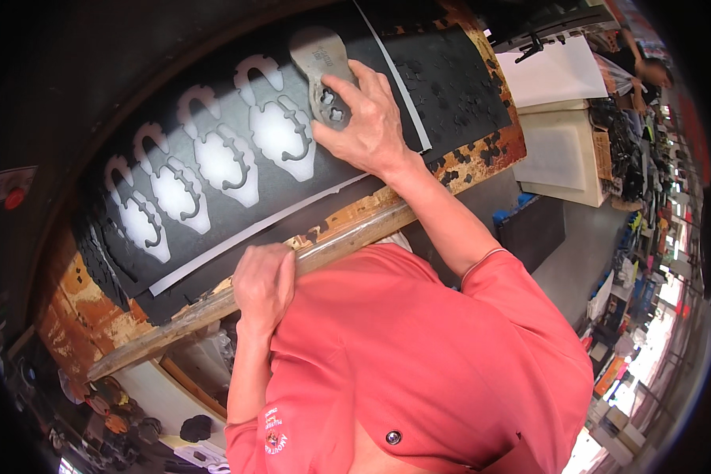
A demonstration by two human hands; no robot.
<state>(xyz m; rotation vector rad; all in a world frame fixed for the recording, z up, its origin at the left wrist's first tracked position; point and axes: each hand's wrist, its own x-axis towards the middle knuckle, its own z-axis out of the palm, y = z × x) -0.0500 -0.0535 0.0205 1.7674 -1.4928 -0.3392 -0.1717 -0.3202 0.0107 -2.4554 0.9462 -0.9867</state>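
Note:
My right hand [365, 118] presses a grey metal sole-shaped cutting die [321, 67] flat on a black rubber sheet [213, 213], fingers spread over its lower half. To its left the sheet shows several sole-shaped cut-outs [280, 130] in a row, white showing through. My left hand [262, 286] is closed around a long worn wooden bar [174, 324] that runs along the front edge of the bench. My red shirt fills the lower middle of the view.
The sheet lies on a worn, rust-coloured cutting board [494, 150] littered with small black offcuts. White foam blocks [557, 150] and paper stand at the right. Another person [648, 71] is at the far upper right. Cluttered shelves line the right edge.

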